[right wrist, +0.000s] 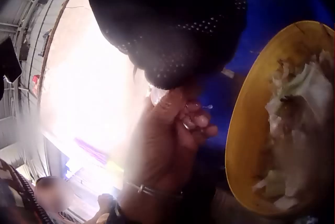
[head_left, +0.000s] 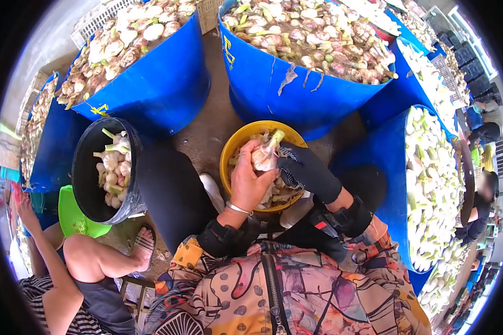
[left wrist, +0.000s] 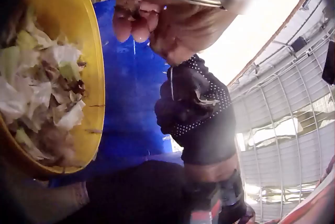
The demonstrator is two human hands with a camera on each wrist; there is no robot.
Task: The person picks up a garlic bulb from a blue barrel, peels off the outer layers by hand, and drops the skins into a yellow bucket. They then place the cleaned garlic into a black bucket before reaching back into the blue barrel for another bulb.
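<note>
In the head view my bare left hand (head_left: 245,185) holds a garlic bulb (head_left: 264,158) with a short green stem above the yellow bucket (head_left: 227,162). My right hand (head_left: 312,174), in a black glove with white dots, has its fingers curled close against the bulb's right side. A thin metal blade (left wrist: 171,84) stands out edge-on from the gloved fist in the left wrist view; its handle is hidden. Pale peels and leafy scraps (left wrist: 49,90) lie in the bucket. The bulb is mostly hidden by the hands in both wrist views.
A black bucket (head_left: 84,177) of trimmed garlic stands left of my knee. Large blue tubs (head_left: 296,92) heaped with garlic stand ahead and to the right. A green basin (head_left: 75,215) and a seated person's leg (head_left: 103,257) are at the left.
</note>
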